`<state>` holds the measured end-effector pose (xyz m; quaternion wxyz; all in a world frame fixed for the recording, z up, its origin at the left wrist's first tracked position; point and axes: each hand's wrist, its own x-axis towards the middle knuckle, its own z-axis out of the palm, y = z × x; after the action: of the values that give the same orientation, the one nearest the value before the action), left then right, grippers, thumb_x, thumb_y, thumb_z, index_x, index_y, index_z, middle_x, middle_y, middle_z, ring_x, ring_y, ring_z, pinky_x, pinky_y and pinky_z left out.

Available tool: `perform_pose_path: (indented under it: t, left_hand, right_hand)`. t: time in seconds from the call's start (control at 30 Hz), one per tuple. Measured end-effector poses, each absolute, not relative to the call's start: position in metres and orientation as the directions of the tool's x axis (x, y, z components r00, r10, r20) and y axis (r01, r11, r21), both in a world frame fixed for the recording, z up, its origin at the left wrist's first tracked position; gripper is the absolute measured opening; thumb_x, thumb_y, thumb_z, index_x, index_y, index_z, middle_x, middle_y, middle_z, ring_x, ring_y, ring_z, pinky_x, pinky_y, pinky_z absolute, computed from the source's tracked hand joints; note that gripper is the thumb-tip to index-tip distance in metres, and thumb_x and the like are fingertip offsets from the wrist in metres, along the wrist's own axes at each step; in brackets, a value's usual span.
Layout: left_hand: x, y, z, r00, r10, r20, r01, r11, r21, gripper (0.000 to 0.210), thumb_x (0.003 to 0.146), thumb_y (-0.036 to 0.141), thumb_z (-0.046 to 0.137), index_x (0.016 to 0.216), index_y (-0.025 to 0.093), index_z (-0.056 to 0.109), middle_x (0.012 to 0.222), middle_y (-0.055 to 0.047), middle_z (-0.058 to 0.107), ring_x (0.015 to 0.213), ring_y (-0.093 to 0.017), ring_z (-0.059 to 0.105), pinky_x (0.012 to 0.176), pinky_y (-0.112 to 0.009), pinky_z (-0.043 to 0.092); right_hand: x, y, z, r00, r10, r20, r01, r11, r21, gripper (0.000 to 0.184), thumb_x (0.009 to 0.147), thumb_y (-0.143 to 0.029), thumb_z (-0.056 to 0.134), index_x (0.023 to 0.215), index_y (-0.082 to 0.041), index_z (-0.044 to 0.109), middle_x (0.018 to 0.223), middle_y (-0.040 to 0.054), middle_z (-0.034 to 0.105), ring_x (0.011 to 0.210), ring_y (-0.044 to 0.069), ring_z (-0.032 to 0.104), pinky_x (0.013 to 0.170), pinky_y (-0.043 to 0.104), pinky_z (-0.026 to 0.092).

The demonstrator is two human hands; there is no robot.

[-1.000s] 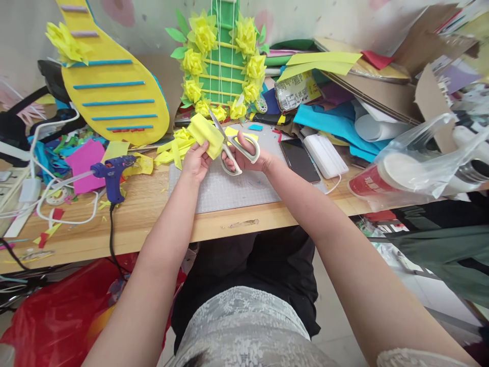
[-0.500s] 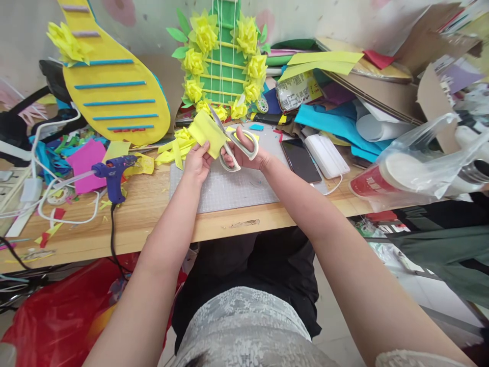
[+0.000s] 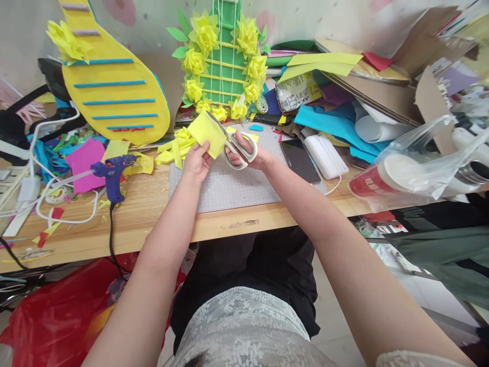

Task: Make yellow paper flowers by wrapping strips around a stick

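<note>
My left hand [image 3: 196,161] holds a folded yellow foam sheet [image 3: 207,133] up above a grey cutting mat [image 3: 229,188]. My right hand [image 3: 250,154] grips white-handled scissors [image 3: 236,145], whose blades lie along the sheet's right edge and point up and left. Cut yellow strips [image 3: 175,148] lie on the mat just left of the sheet. Behind them stands a green guitar-shaped piece ringed with yellow foam flowers [image 3: 223,66].
A blue glue gun [image 3: 112,171] stands left on the wooden table [image 3: 137,214]. A yellow foam guitar body [image 3: 110,92] leans at the back left. A phone [image 3: 300,159] and white power bank [image 3: 324,154] lie right of the mat. Foam sheets, cardboard and a bagged cup [image 3: 405,176] crowd the right.
The scissor handles have closed and the blades have drawn together along the yellow sheet. The sheet has tilted slightly. Both hands stay over the mat.
</note>
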<state>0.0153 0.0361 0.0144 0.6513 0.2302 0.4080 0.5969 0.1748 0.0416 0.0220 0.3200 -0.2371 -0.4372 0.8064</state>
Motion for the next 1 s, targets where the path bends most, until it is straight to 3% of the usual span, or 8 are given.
perform_pose_path:
  t: [0.3,0.53,0.63,0.8,1.0]
  left_hand:
    - [0.017,0.036,0.01,-0.013,0.969,-0.247,-0.562,0.197,0.804,0.021,0.079,0.011,0.059,0.098,0.019,0.065,0.085,-0.001,0.073,0.082,-0.011,0.069,0.079,-0.019,0.054]
    - [0.018,0.035,0.011,-0.024,0.969,-0.247,-0.58,0.188,0.792,0.014,0.081,0.009,0.055,0.086,0.018,0.064,0.076,0.001,0.072,0.069,-0.007,0.067,0.07,-0.015,0.053]
    - [0.018,0.035,0.013,-0.042,0.969,-0.243,-0.58,0.174,0.796,0.012,0.08,0.009,0.056,0.083,0.018,0.064,0.077,0.001,0.072,0.072,-0.008,0.068,0.074,-0.016,0.054]
    - [0.019,0.034,0.013,-0.015,0.977,-0.214,-0.575,0.167,0.801,0.01,0.078,0.009,0.058,0.08,0.018,0.064,0.077,0.0,0.072,0.081,-0.012,0.069,0.082,-0.022,0.054]
    - [0.019,0.034,0.012,0.009,0.978,-0.207,-0.604,0.17,0.778,0.014,0.081,0.007,0.054,0.077,0.017,0.063,0.067,0.003,0.07,0.067,-0.008,0.068,0.077,-0.019,0.055]
  right_hand:
    - [0.172,0.041,0.028,-0.746,0.648,-0.157,-0.262,-0.502,-0.825,0.064,0.081,-0.071,0.016,0.077,-0.015,0.048,0.049,-0.0042,0.041,0.042,0.007,0.041,0.04,0.018,0.034]
    - [0.172,0.04,0.029,-0.78,0.609,-0.14,-0.26,-0.52,-0.814,0.07,0.079,-0.073,0.011,0.081,-0.015,0.049,0.051,-0.0024,0.044,0.044,0.008,0.042,0.043,0.02,0.037]
    - [0.174,0.038,0.028,-0.797,0.587,-0.143,-0.232,-0.515,-0.825,0.07,0.079,-0.073,0.01,0.08,-0.015,0.05,0.053,-0.0011,0.047,0.046,0.009,0.045,0.044,0.021,0.038]
    - [0.176,0.039,0.029,-0.781,0.609,-0.138,-0.243,-0.499,-0.832,0.068,0.079,-0.073,0.014,0.078,-0.015,0.049,0.056,-0.0002,0.05,0.05,0.01,0.049,0.047,0.021,0.04]
    - [0.169,0.041,0.037,-0.764,0.633,-0.121,-0.264,-0.479,-0.838,0.066,0.08,-0.073,0.015,0.076,-0.016,0.048,0.054,-0.001,0.048,0.048,0.009,0.048,0.045,0.021,0.041]
